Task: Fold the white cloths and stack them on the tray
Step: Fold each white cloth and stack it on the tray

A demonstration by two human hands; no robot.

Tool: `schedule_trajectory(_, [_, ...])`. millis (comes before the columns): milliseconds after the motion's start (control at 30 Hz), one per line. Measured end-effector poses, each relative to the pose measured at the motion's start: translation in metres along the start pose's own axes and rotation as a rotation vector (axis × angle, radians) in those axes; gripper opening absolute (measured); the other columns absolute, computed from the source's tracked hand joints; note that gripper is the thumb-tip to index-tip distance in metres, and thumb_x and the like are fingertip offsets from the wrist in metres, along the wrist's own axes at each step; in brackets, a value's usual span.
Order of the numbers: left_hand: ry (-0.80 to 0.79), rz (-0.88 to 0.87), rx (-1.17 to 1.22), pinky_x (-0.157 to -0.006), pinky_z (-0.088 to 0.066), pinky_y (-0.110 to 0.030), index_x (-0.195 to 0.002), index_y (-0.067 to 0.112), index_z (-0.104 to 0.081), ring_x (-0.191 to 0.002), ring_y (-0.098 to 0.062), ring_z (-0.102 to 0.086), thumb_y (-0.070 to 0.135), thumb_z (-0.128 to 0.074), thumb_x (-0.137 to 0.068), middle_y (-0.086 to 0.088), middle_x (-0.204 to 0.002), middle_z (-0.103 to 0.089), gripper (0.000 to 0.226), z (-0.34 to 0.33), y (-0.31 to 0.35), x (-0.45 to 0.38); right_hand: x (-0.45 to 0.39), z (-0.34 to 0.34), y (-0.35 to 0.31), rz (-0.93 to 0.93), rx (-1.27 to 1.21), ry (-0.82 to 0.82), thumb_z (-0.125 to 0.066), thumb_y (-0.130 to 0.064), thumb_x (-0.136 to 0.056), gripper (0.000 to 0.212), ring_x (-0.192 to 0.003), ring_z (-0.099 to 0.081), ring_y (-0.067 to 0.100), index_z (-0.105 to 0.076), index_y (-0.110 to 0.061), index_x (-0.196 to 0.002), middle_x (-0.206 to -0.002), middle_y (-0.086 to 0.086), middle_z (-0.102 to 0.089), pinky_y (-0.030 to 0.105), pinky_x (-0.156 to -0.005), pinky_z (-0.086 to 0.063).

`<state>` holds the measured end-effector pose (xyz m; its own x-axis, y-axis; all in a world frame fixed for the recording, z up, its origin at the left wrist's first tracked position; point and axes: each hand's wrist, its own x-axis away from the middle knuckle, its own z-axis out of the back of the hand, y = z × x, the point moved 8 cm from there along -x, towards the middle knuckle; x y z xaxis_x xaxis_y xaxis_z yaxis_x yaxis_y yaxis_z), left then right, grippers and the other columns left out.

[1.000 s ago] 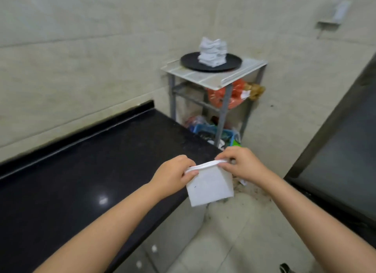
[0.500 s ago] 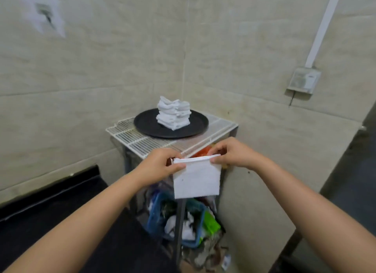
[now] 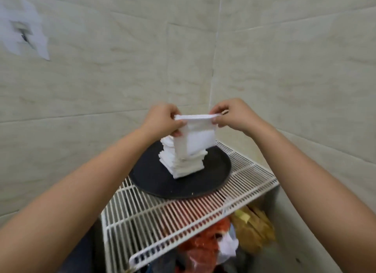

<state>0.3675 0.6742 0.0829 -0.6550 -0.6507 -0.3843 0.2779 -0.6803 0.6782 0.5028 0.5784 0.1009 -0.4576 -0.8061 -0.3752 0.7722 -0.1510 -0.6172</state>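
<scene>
Head view — my only one: folded cloth (image 3: pixel 200 139) hangs between my two hands, directly above the stack of folded cloths (image 3: pixel 184 163) that stands on the black round tray (image 3: pixel 215 177). My left hand (image 3: pixel 163 120) pinches the cloth's upper left corner, fingers and thumb curled round it; my right hand (image 3: pixel 232 115) pinches the upper right corner the same way. The held top edge runs left to right, level, and the rest of the cloth drops down from it, its lower edge just at the top of the stack — whether touching, I cannot tell, since the cloth covers that spot.

So the stack lies straight below my hands and slightly toward me. Both hands are about equally near it. The next move, as I judge it, is to lower the cloth flat onto the pile, square with the layers below. The pile is tall and a little uneven at its edges, so a careless drop could nudge it.

The tray sits on a white wire shelf (image 3: pixel 183 215) in a tiled corner, with bags (image 3: pixel 205 246) stored underneath.
</scene>
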Motion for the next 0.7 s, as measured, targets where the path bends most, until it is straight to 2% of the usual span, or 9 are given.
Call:
schedule_trajectory(67, [0.206,-0.034,-0.214,-0.073,-0.05,-0.026,-0.095,0.008,-0.064,-0.072,-0.012,-0.068,0.009,-0.06,-0.084,-0.013,-0.086,-0.069,0.012,0.008,0.01,-0.026,-0.038,0.003,0.008,0.088,-0.028,0.057,-0.058,0.003,-0.079,0.02,-0.062,-0.052,0.013,-0.068,-0.001,-0.095,-0.072,0.003,-0.058,0.003,-0.054,-0.039])
schedule_trajectory(100, [0.275,-0.033,-0.297,-0.077,-0.044,-0.028,-0.101,0.007,-0.065,-0.088,-0.022,-0.065,0.008,-0.058,-0.084,-0.015,-0.097,-0.067,0.018,0.007,0.011,-0.036,-0.054,0.0,0.014,0.116,-0.039,0.075,-0.057,0.003,-0.078,0.02,-0.064,-0.05,0.013,-0.068,-0.001,-0.095,-0.071,0.001,-0.057,0.002,-0.049,-0.034])
schedule_trajectory(200, [0.226,0.063,-0.414,-0.085,-0.035,-0.03,-0.115,0.004,-0.06,-0.108,-0.031,-0.052,0.005,-0.053,-0.087,-0.018,-0.117,-0.054,0.029,-0.026,-0.012,-0.054,-0.092,-0.031,0.048,0.119,-0.054,0.029,-0.054,0.005,-0.078,0.024,-0.078,-0.049,0.016,-0.068,-0.001,-0.097,-0.082,0.005,-0.056,0.001,-0.05,-0.032])
schedule_trajectory(300, [0.039,0.214,-0.489,-0.091,-0.038,-0.03,-0.123,0.004,-0.056,-0.111,-0.033,-0.053,0.006,-0.052,-0.089,-0.017,-0.124,-0.051,0.034,-0.07,-0.056,-0.05,-0.098,-0.084,0.093,0.081,-0.046,-0.148,-0.054,0.003,-0.08,0.024,-0.084,-0.054,0.02,-0.067,0.0,-0.101,-0.088,0.009,-0.061,0.001,-0.053,-0.035])
schedule_trajectory(400, [0.012,0.247,-0.475,-0.092,-0.043,-0.03,-0.127,0.007,-0.054,-0.107,-0.029,-0.056,0.012,-0.051,-0.092,-0.013,-0.126,-0.052,0.035,-0.084,-0.072,-0.038,-0.089,-0.116,0.121,0.101,-0.072,-0.274,-0.056,0.0,-0.082,0.023,-0.086,-0.054,0.018,-0.067,-0.002,-0.102,-0.091,0.005,-0.061,0.012,-0.056,-0.035])
schedule_trajectory(467, [0.026,0.209,-0.499,-0.092,-0.042,-0.028,-0.128,0.008,-0.054,-0.107,-0.026,-0.057,0.014,-0.051,-0.093,-0.01,-0.127,-0.052,0.036,-0.085,-0.067,-0.037,-0.09,-0.116,0.126,0.12,-0.124,-0.267,-0.056,-0.002,-0.082,0.022,-0.084,-0.051,0.014,-0.067,-0.004,-0.102,-0.088,0.001,-0.057,0.018,-0.059,-0.036])
schedule_trajectory(567, [0.027,0.151,-0.541,-0.086,-0.04,-0.025,-0.129,0.009,-0.053,-0.106,-0.024,-0.057,0.013,-0.05,-0.093,-0.008,-0.126,-0.052,0.036,-0.086,-0.051,-0.042,-0.095,-0.108,0.128,0.13,-0.208,-0.22,-0.057,-0.002,-0.082,0.019,-0.081,-0.053,0.015,-0.067,-0.004,-0.098,-0.085,0.001,-0.058,0.014,-0.055,-0.038])
schedule_trajectory(633, [0.03,0.138,-0.558,-0.087,-0.04,-0.025,-0.128,0.009,-0.053,-0.107,-0.025,-0.056,0.014,-0.05,-0.093,-0.009,-0.124,-0.054,0.036,-0.089,-0.046,-0.046,-0.095,-0.109,0.131,0.142,-0.201,-0.243,-0.056,-0.001,-0.081,0.021,-0.079,-0.053,0.015,-0.067,-0.006,-0.098,-0.086,0.001,-0.059,0.011,-0.055,-0.037])
schedule_trajectory(700, [0.009,0.155,-0.603,-0.089,-0.04,-0.026,-0.128,0.011,-0.055,-0.109,-0.024,-0.055,0.019,-0.049,-0.093,-0.009,-0.123,-0.056,0.036,-0.094,-0.049,-0.046,-0.093,-0.115,0.138,0.143,-0.183,-0.3,-0.054,0.0,-0.081,0.025,-0.076,-0.052,0.012,-0.067,-0.008,-0.1,-0.088,0.0,-0.059,0.017,-0.058,-0.038])
